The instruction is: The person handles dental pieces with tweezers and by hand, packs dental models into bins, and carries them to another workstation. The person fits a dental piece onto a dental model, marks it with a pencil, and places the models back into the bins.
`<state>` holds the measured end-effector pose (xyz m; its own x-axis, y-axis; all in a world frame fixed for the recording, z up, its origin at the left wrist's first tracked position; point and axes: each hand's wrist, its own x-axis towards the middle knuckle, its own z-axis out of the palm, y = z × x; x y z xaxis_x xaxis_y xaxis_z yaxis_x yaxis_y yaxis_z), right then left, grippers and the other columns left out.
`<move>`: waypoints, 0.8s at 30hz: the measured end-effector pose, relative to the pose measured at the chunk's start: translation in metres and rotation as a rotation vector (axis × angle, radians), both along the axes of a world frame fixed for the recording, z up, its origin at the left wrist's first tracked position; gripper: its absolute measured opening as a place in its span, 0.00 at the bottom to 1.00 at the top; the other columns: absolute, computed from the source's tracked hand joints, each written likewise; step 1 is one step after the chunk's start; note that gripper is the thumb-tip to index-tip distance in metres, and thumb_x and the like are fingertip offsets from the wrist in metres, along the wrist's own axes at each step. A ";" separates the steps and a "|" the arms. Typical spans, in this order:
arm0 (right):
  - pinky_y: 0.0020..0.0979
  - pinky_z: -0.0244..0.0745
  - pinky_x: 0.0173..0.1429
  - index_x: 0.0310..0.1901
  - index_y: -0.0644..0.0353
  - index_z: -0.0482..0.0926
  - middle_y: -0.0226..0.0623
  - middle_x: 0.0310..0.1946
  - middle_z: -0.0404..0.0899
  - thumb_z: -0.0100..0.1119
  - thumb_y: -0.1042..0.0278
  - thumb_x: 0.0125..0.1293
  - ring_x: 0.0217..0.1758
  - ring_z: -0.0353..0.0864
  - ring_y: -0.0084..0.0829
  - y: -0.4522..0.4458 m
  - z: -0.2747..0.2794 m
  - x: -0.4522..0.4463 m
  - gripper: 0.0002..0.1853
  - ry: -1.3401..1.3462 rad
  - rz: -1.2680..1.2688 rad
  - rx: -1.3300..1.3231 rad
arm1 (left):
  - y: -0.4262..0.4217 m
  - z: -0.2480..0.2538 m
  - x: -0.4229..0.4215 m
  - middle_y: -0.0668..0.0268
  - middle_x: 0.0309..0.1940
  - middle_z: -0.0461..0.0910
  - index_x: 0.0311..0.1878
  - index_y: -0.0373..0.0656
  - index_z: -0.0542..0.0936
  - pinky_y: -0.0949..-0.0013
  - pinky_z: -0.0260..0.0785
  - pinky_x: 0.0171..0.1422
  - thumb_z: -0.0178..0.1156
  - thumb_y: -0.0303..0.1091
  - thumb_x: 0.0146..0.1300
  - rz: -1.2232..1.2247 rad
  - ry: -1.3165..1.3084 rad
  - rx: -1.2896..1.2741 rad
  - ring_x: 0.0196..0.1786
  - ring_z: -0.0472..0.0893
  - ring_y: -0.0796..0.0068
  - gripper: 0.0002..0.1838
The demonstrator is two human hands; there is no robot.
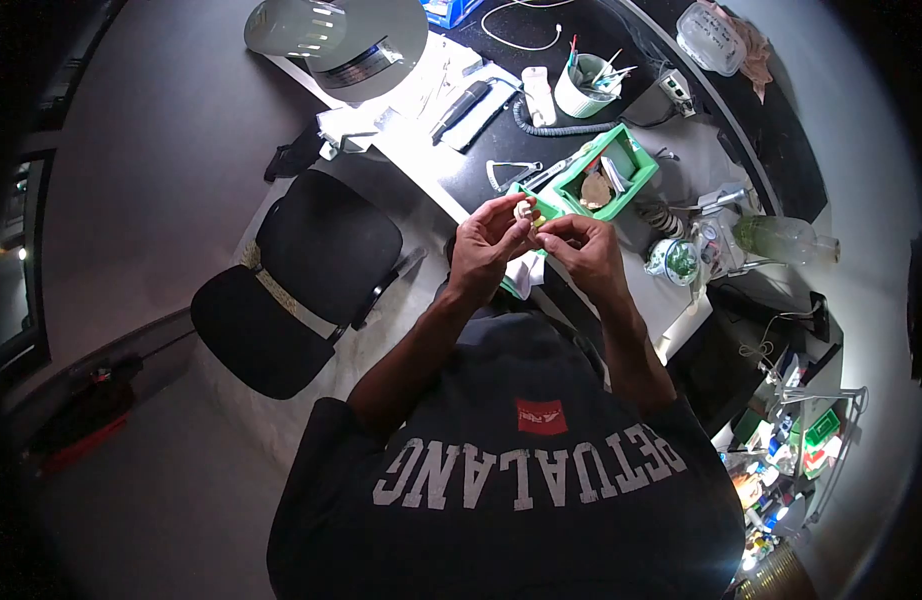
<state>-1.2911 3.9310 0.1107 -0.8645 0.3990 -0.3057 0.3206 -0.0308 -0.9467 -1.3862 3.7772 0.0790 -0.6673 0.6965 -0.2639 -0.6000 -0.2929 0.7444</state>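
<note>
My left hand (483, 250) is closed, with a small cream-white piece (523, 211) pinched between thumb and fingers; it looks like a dental piece, but its exact kind is too small to make out. Close beside it, my right hand (587, 256) is also closed in a pinch. At its fingertips shows a tiny yellow bit (540, 223), which almost touches the left thumb. Both hands are held above the desk edge, in front of a green tray (613, 207) with a tan lump (596, 190) and several small items in it.
A metal caliper (512, 174) lies behind my hands. Further back are a black handpiece (461, 112) with a coiled cord, a white cup of tools (587, 88) and a large lamp (356, 45). A patterned jar (673, 260) and a bottle (781, 240) are right. A black chair (326, 235) stands left.
</note>
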 end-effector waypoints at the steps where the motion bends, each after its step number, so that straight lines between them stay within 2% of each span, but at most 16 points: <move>1: 0.25 0.79 0.44 0.43 0.66 0.88 0.37 0.35 0.89 0.70 0.70 0.66 0.37 0.85 0.21 0.001 -0.001 0.001 0.08 -0.010 0.011 0.009 | 0.000 0.001 0.000 0.52 0.65 0.79 0.68 0.33 0.72 0.57 0.81 0.67 0.60 0.25 0.75 0.001 0.011 0.001 0.64 0.83 0.62 0.21; 6: 0.25 0.78 0.42 0.44 0.61 0.89 0.36 0.40 0.88 0.72 0.69 0.66 0.38 0.84 0.22 -0.003 0.002 -0.001 0.08 0.035 0.054 0.111 | 0.000 0.002 0.000 0.50 0.67 0.76 0.68 0.35 0.69 0.56 0.80 0.69 0.59 0.25 0.76 0.013 0.025 -0.020 0.66 0.81 0.60 0.20; 9: 0.29 0.82 0.43 0.44 0.58 0.89 0.38 0.45 0.86 0.73 0.70 0.65 0.42 0.86 0.26 -0.009 0.011 -0.004 0.08 0.126 0.067 0.242 | 0.000 -0.001 0.002 0.48 0.68 0.76 0.66 0.37 0.67 0.57 0.77 0.71 0.56 0.24 0.77 0.051 -0.066 0.001 0.70 0.78 0.58 0.18; 12: 0.34 0.84 0.44 0.45 0.57 0.90 0.39 0.46 0.86 0.72 0.73 0.64 0.45 0.87 0.30 -0.021 0.012 -0.006 0.08 0.203 -0.019 0.268 | -0.001 0.002 0.003 0.46 0.68 0.75 0.65 0.39 0.66 0.58 0.74 0.74 0.53 0.22 0.78 0.114 -0.143 0.028 0.72 0.76 0.58 0.16; 15: 0.33 0.86 0.46 0.45 0.58 0.89 0.40 0.46 0.86 0.73 0.76 0.62 0.48 0.88 0.33 -0.023 -0.006 -0.003 0.09 0.275 -0.030 0.295 | 0.001 0.000 0.007 0.43 0.68 0.74 0.65 0.40 0.65 0.59 0.73 0.75 0.51 0.21 0.78 0.176 -0.158 0.157 0.71 0.76 0.57 0.16; 18: 0.31 0.88 0.47 0.46 0.59 0.89 0.41 0.45 0.85 0.72 0.77 0.61 0.46 0.89 0.35 -0.022 0.008 -0.003 0.11 0.359 0.062 0.658 | -0.004 -0.003 0.006 0.44 0.66 0.76 0.63 0.39 0.67 0.59 0.76 0.72 0.57 0.21 0.75 0.162 -0.087 0.195 0.67 0.79 0.58 0.17; 21: 0.29 0.89 0.48 0.47 0.59 0.89 0.41 0.46 0.84 0.72 0.79 0.60 0.46 0.90 0.35 -0.025 0.008 0.001 0.13 0.442 0.104 0.795 | -0.016 -0.003 0.004 0.46 0.62 0.78 0.61 0.38 0.69 0.60 0.78 0.69 0.63 0.19 0.70 0.110 0.080 0.008 0.63 0.82 0.60 0.20; 24: 0.31 0.89 0.47 0.48 0.57 0.89 0.40 0.46 0.84 0.72 0.82 0.59 0.48 0.90 0.34 -0.033 0.010 0.005 0.16 0.457 0.095 0.734 | -0.023 -0.002 0.003 0.48 0.59 0.79 0.60 0.38 0.71 0.61 0.79 0.67 0.66 0.18 0.67 0.100 0.140 0.015 0.59 0.84 0.62 0.21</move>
